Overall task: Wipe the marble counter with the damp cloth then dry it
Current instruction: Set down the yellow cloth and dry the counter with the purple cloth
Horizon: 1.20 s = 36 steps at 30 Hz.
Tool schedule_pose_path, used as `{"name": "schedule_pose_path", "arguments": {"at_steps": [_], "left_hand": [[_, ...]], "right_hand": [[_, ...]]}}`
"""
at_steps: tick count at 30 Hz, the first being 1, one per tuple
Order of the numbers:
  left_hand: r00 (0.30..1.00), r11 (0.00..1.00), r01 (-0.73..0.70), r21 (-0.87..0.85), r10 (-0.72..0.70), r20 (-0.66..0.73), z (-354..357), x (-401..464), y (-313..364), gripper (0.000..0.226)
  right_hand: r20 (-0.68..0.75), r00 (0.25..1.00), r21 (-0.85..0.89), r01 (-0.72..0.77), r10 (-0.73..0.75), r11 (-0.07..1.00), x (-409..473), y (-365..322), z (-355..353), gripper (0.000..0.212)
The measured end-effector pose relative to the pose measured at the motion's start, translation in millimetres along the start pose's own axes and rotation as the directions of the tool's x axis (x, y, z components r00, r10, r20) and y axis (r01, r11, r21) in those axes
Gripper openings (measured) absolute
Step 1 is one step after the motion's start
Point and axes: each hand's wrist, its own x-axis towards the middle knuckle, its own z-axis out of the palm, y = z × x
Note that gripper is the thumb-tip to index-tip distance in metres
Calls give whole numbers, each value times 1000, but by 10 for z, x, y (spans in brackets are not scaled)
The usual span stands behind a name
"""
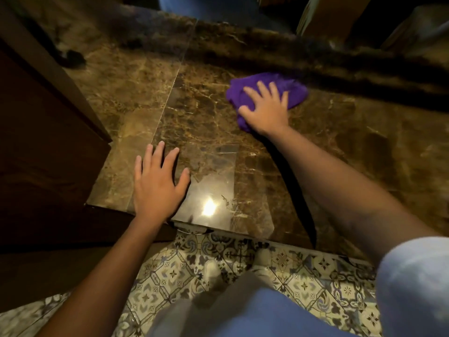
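left hand flat on bench, fingers spread | right hand presses cloth, fingers spread | we see cloth half hidden beneath

Purple cloth on brown marble counter.
Cloth bunched, lying near counter's back edge, right of centre; counter veined, glossy.

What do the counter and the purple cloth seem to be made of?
Counter: looks like polished brown marble; pale veins and a bright lamp reflection show. Cloth: soft purple fabric, perhaps microfibre; it bunches in folds under the right hand.
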Motion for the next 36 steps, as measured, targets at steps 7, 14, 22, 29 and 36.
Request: {"name": "schedule_pose_path", "arguments": {"at_steps": [7,14,22,29,36], "left_hand": [[1000,998,-17,-54,18,22,12,0,-49,63],[999,1000,-30,0,30,36,61,17,-83,64],[1000,999,0,-42,-1,-11,0,-14,-102,63],[999,993,33,-115,-34,-6,-6,-6,-57,54],[999,992,53,-118,-51,14,9,-5,-48,55]], "right_hand": [[-1,931,9,366,-366,931,-1926,-383,360,70],[0,972,-21,236,-236,972,-2501,509,257,70],[-118,953,18,-278,278,960,-881,664,20,71],[-33,986,10,-164,165,986,-859,-209,161,74],[-126,984,38,130,-125,991,-2360,-569,506,66]]}}
